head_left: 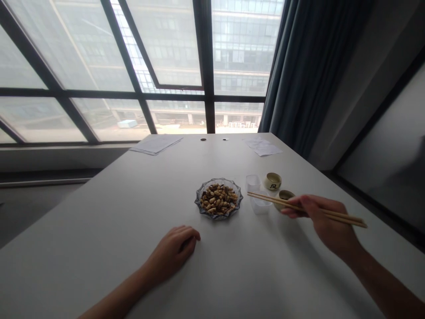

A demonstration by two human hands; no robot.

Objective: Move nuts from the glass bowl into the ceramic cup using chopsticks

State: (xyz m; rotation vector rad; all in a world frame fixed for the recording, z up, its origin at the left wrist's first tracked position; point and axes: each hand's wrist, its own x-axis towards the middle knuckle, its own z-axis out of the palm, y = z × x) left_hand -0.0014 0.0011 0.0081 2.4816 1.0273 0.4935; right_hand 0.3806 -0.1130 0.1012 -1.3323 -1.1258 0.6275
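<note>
My right hand (318, 219) grips a pair of wooden chopsticks (265, 199) at the right of the white table (99, 221). Their tips reach left over a clear plastic cup (260, 204), touching nothing that I can see. Just behind stands a second clear cup (253, 182). Two small ceramic cups (272, 180) (284, 197) sit beside them, the nearer partly hidden by my fingers. A fluted glass dish (199, 201) heaped with brown nuts or seeds lies mid-table. My left hand (172, 252) rests curled on the tabletop, holding nothing, in front of the dish.
Loose sheets of paper (156, 144) (262, 146) lie at the far corners of the table. Beyond its far edge is a large window (175, 53), with a dark curtain (299, 66) to the right. The floor shows past the left edge.
</note>
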